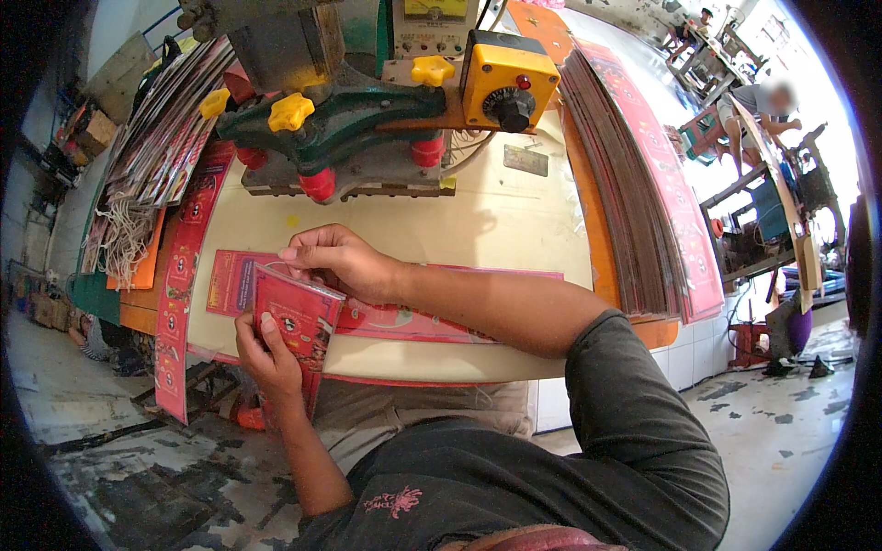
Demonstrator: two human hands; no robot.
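Note:
My left hand [268, 360] grips a red printed packet [292, 312] in clear plastic, its thumb lying on the front face. The packet is tilted, over the near edge of the table. At its upper corner the fingers of my right hand [342, 264] are pinched together on what looks like a thin pale cord [277, 264]. Beneath both hands a long red printed plastic strip [418, 308] lies flat across the cream work surface [542, 216]. Part of the strip is hidden by my right forearm and the packet.
A press machine with a green frame [367, 115], yellow knobs and a yellow control box [510, 78] stands just beyond my hands. A tall stack of strips [611, 184] lines the right side. Bundled sheets with strings [161, 156] lean at left. Another person [758, 110] sits far right.

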